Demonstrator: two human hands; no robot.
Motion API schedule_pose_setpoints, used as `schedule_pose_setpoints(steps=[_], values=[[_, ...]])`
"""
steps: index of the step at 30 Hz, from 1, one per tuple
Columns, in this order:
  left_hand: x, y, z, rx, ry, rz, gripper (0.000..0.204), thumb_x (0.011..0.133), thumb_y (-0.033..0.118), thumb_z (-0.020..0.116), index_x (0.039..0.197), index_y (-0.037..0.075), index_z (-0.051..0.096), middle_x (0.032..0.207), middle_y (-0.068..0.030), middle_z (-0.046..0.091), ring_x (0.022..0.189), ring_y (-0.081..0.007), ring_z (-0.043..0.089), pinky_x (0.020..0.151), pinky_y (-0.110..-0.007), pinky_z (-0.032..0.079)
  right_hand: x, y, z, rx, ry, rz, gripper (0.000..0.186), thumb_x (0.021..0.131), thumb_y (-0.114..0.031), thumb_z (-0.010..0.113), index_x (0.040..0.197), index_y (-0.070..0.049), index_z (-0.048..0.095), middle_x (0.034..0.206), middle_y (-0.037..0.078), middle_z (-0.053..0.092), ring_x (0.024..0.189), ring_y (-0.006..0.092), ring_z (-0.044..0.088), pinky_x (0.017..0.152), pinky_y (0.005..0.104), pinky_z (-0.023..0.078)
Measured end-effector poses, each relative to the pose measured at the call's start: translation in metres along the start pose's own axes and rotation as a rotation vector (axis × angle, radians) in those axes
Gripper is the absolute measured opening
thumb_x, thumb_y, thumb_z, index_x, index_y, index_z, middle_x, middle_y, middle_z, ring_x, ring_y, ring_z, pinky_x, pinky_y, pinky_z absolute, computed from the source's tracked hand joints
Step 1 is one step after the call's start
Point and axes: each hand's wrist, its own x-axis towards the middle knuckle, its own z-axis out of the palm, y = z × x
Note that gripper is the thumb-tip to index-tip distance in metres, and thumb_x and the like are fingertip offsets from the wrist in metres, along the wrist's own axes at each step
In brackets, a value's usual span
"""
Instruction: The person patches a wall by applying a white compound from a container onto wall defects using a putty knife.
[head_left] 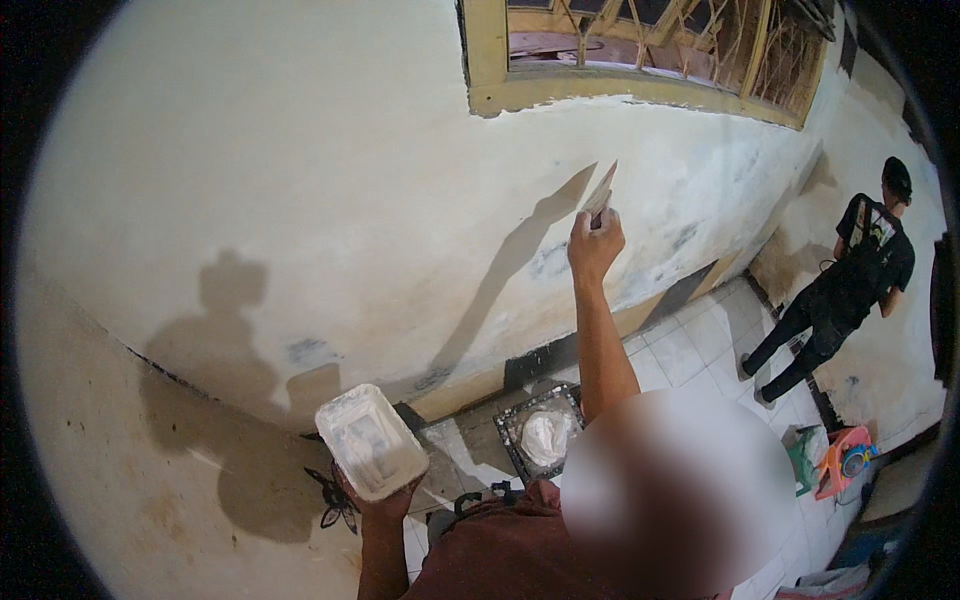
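Note:
My left hand (382,500) grips a white rectangular plastic tub (408,468) from below, and white paste is smeared over its inside. Most of those fingers are hidden under the tub. Higher up and to the right, my right hand (596,246) is closed round a putty knife (603,192), its blade pointing up. The knife is in front of the pale, patchy wall (330,170), below the window; whether the blade touches the wall I cannot tell. A shadow of my arm and the knife falls on the wall to the left.
A yellow window frame (610,92) with metal bars is set in the wall above. Below my right arm, a white bag (547,437) rests on a dark, spattered tray (512,428). Another person (850,275) stands at the right on white tiles (690,350), near an orange plastic stool (845,462).

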Motion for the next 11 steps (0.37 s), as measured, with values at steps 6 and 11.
schedule_pose_setpoints(steps=[6,11], values=[[-0.007,-0.008,-0.019,0.017,0.021,-0.004,0.076,0.083,0.067,0.047,0.146,0.025,0.036,0.144,-0.0089,0.043,0.129,-0.0382,0.043,0.096,-0.069,0.038,0.002,0.04,0.025,-0.184,0.03,-0.236,0.014,0.078,-0.006,0.063,0.09,0.0,0.06,0.077,0.017,0.055,0.073,0.039,0.058,0.061,0.0478,0.046],[-0.013,-0.011,-0.028,-0.642,-0.034,-0.103,0.08,0.084,0.068,0.046,0.148,0.023,0.03,0.149,-0.0098,0.037,0.134,-0.0385,0.038,0.099,-0.069,0.035,-0.064,0.068,0.06,-0.207,-0.189,-0.505,0.014,0.082,-0.012,0.059,0.094,-0.004,0.063,0.082,0.015,0.06,0.074,0.0344,0.06,0.062,0.0454,0.048]])
